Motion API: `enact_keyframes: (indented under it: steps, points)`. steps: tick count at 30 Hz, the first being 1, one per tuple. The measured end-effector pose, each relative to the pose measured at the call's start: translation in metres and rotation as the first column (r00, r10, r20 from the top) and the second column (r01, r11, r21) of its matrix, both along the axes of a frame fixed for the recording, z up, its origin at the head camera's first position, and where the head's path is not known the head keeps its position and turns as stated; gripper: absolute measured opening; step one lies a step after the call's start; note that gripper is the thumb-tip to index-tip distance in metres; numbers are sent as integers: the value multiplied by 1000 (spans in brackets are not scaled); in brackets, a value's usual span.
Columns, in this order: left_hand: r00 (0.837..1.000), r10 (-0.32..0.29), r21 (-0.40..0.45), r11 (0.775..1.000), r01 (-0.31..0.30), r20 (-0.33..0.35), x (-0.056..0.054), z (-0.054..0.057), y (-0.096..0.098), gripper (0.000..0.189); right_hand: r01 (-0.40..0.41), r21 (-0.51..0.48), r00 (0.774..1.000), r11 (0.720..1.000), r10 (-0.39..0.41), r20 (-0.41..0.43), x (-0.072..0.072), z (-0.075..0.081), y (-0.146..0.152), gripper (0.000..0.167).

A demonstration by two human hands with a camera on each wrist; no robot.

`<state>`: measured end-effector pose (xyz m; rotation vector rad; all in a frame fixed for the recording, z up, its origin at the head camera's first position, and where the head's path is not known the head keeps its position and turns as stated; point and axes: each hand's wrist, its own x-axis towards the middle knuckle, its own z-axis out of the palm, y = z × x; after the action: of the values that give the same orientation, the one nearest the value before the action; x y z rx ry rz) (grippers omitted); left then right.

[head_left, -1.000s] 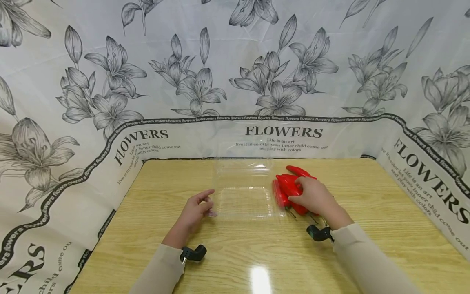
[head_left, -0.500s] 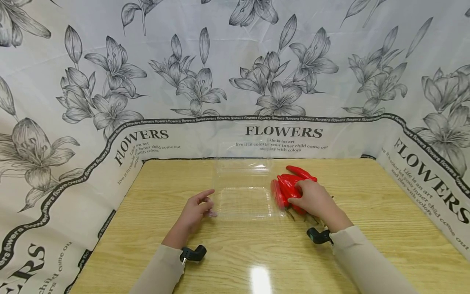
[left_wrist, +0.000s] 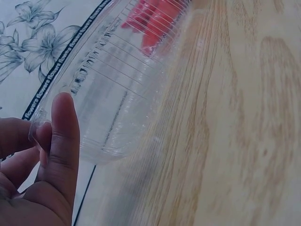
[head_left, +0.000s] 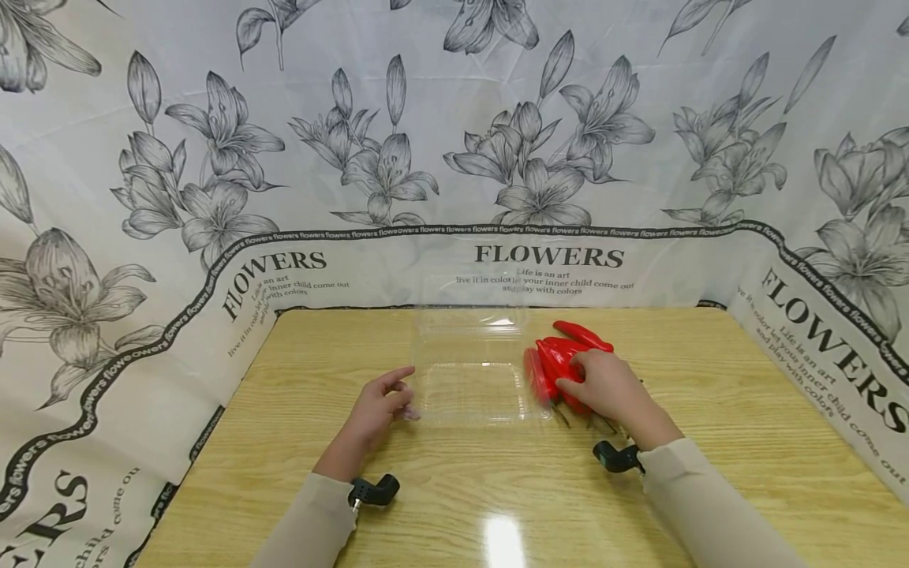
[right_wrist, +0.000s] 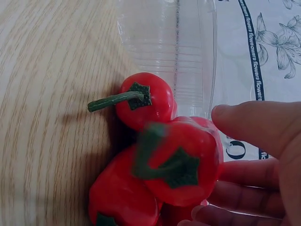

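A clear plastic clamshell container (head_left: 472, 394) lies opened on the table, its lid raised toward the cloth. My left hand (head_left: 379, 406) pinches its left rim between thumb and fingers, as the left wrist view shows with the thumb (left_wrist: 64, 136) against the edge. On the container's right side, several red chili peppers (head_left: 554, 359) with green stems lie bunched together. My right hand (head_left: 612, 390) holds one red pepper (right_wrist: 202, 146) of this bunch, thumb on one side and fingers curled behind. Another pepper (right_wrist: 162, 92) sits against the container wall, and a third (right_wrist: 117, 188) lies beside the held one.
A separate red pepper (head_left: 582, 334) lies behind the bunch. The wooden table (head_left: 440, 497) is bordered at the back and sides by a white flower-printed cloth (head_left: 398, 264). A small black camera is strapped at each wrist.
Within the last second my right hand has shifted slightly, and the peppers under it have moved a little left, toward the container. The left hand and container stay in place.
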<state>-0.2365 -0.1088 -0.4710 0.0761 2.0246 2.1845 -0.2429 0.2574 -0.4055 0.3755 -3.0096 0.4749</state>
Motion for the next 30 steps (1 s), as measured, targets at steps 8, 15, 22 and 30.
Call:
enact_keyframes:
  steps: [8, 15, 22, 30]
  points:
    - [1000, -1, -13, 1000, 0, -2, 0, 1, 0, 48, -12, 0, 1000, 1000, 12, -18, 0, -1, 1, 23]
    - [1000, -1, -95, 996, -2, -29, 0, 5, 0, 46, -18, 3, 999, 1000, 18, -32, -1, 3, 0, 23]
    - [989, -67, -448, 894, 2, -130, -3, 14, -9, 46, -12, 4, 997, 1000, 13, -76, -1, 22, 6, 40]
    - [947, -150, -780, 610, -139, -285, -21, 49, -27, 49, -20, -3, 989, 1000, 19, -143, -9, 55, 20, 46]
